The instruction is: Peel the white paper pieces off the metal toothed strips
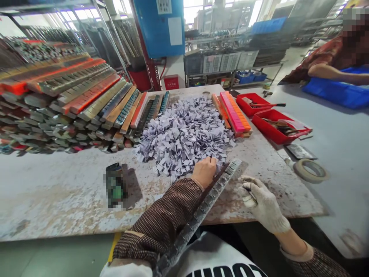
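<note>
My left hand (204, 171), bare and with fingers closed, is at the near edge of a heap of small white paper-like pieces (184, 134). Whatever is between its fingertips is hidden. A long grey bar (201, 207) with evenly spaced notches slants from my lap past my left forearm, its far end right of that hand. My right hand (261, 200) wears a white knit glove and is apart from the bar. Its fingers are curled around a small, thin, dark object (250, 192) whose kind I cannot make out.
Many similar long bars (63, 100) are stacked at the left. Pink and orange bars (233, 113) lie beyond the heap. Red trays (278, 127) with tools and a tape roll (310, 170) lie right. A blurred dark object (115, 186) stands left. A co-worker's arm (328, 73) rests by a blue bin (337, 90).
</note>
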Demonstrator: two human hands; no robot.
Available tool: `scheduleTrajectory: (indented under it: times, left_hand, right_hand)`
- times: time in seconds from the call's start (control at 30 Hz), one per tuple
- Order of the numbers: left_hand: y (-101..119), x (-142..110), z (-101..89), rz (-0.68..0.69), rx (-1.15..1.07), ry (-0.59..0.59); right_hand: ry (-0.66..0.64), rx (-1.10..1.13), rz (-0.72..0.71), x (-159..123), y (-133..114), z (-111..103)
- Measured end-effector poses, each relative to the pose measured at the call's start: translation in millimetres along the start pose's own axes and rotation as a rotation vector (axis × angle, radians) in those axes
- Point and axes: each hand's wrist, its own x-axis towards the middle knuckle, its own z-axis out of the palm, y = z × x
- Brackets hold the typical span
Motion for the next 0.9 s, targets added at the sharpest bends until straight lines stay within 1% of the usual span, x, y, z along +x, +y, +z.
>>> scheduleTrajectory:
  times: [0.17,0.33,0.53,0.63,0.7,0.8,0.9]
  left_hand:
    - [-26,-24,-3.2,-0.081,-0.115,0.057]
    - [-44,-54,-0.6,-0.164,-0.275,0.091]
    - [-59,-78,8.1,-0.250,-0.563,0.135]
    - [-68,-88,13.4,-0.280,-0.725,0.177]
    - [-74,-93,16.4,-0.306,-0.836,0.221]
    - [-78,-98,18.0,-0.339,-1.014,0.294]
    - [-71,-106,13.7,-0.332,-1.195,0.317]
  right_hand:
    - [-0.027,0.071,0.040,0,-1,-1]
    - [-0.040,0.122,0.022,8,-11,10]
    - [-0.038,0.119,-0.109,31,-37,18]
    - [-0.077,0.085,-0.186,43,-49,21]
    - [-0.127,0.055,-0.227,50,-55,24]
    - [-0.185,0.027,-0.251,61,-63,32]
    - [-0.194,0.042,-0.197,71,-71,43]
